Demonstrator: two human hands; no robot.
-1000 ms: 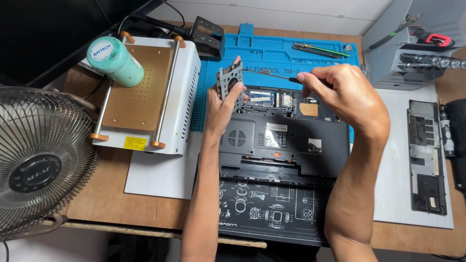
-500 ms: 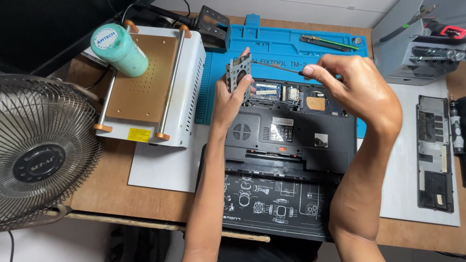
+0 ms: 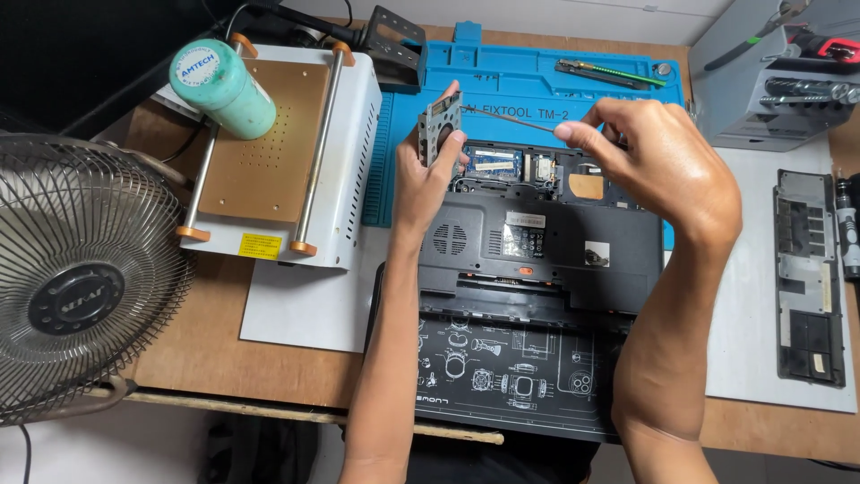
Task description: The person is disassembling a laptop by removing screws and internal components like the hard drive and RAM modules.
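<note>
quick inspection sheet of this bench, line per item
surface: wooden table with blue mat and white sheets
job's things: drive caddy held upright over the opened black laptop; thin tool reaches it
clutter: white heating plate machine, green tube, removed cover panel, grey toolbox
hands: left hand grips caddy; right hand pinches tool
cables: black cord beside the machine
surroundings: fan at table edge
</note>
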